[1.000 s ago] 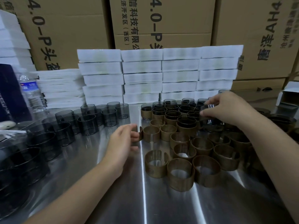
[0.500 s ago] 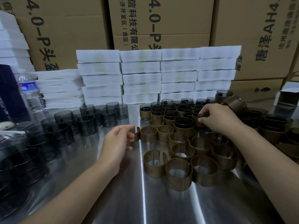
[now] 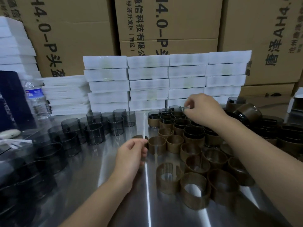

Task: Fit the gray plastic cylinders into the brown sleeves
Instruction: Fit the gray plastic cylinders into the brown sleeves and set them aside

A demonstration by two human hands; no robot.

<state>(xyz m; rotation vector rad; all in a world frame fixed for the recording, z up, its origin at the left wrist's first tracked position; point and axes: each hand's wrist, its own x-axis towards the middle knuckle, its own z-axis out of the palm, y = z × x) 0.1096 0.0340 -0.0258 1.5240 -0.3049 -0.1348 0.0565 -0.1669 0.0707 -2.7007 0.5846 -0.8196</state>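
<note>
Empty brown sleeves (image 3: 195, 191) stand grouped on the steel table (image 3: 114, 202) in front of me. Behind them are sleeves with gray cylinders inside (image 3: 194, 134). Bare gray cylinders (image 3: 95, 133) stand in a cluster to the left. My left hand (image 3: 131, 156) pinches a brown sleeve (image 3: 138, 137) at the group's left edge; only its rim shows above my fingers. My right hand (image 3: 202, 110) reaches over the back rows, fingertips pinched on the rim of a gray cylinder (image 3: 176, 108).
A heap of filled sleeves (image 3: 249, 112) lies at the right. White foam stacks (image 3: 147, 82) and cardboard boxes (image 3: 164, 22) wall off the back. A water bottle (image 3: 36, 99) and a dark object (image 3: 9, 95) stand at the left, a white box (image 3: 296, 102) at the far right.
My right hand has moved left and farther back, from the middle rows to the back row, and now pinches a cylinder rim. My left hand has stayed on the same sleeve.
</note>
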